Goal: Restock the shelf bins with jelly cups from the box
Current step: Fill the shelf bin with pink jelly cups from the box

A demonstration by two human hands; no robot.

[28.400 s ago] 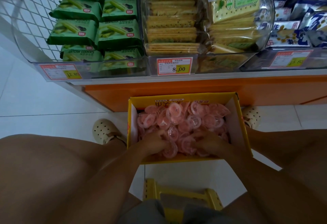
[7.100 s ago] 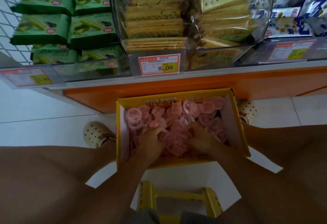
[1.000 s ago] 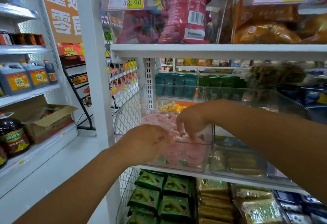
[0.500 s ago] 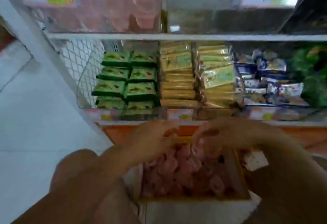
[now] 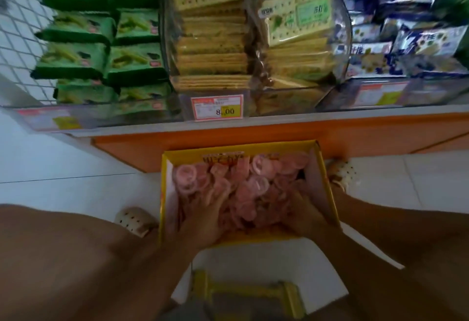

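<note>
where jelly cups [image 5: 253, 181] fill the box [image 5: 238, 148], left hand [image 5: 203, 216], right hand [image 5: 304, 211] rest.

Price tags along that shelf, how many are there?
3: one price tag below the green packs, one below the crackers, one below the blue packs. Others may lie outside the frame.

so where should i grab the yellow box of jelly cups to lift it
Take the yellow box by its two long side walls, one hand from each side, low down. It stands open-topped on the floor, heaped with loose jelly cups, so a level two-sided lift likely keeps them in; the orange shelf base crowds the far end.
</note>
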